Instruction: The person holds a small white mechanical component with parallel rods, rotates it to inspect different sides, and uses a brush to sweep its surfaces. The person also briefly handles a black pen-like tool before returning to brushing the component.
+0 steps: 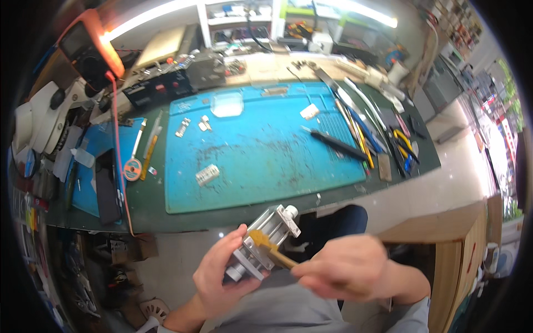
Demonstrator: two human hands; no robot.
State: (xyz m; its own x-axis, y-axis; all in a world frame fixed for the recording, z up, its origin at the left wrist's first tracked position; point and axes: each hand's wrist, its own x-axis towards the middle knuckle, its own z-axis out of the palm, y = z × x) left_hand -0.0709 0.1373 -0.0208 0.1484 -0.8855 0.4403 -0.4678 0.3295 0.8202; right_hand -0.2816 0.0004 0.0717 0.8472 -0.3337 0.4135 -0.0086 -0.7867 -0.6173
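In front of my body, off the near edge of the bench, my left hand (221, 269) grips a silver metal clamp fixture (268, 225) with parallel rods, end plates and round knobs. The fixture is tilted, its far end pointing up and right. Closed around the handle of a yellow-brown brush (273, 252) is my right hand (347, 267), slightly blurred. The brush's head lies against or just over the middle of the fixture; contact at its underside is hidden.
A blue work mat (250, 150) covers the bench, with a small pale metal block (207, 175) and a clear tray (227, 104) on it. A black pen-shaped tool (338, 144) and several hand tools lie right. An orange-cased meter (89, 47) stands far left, its red cable (117, 150) hanging over the edge.
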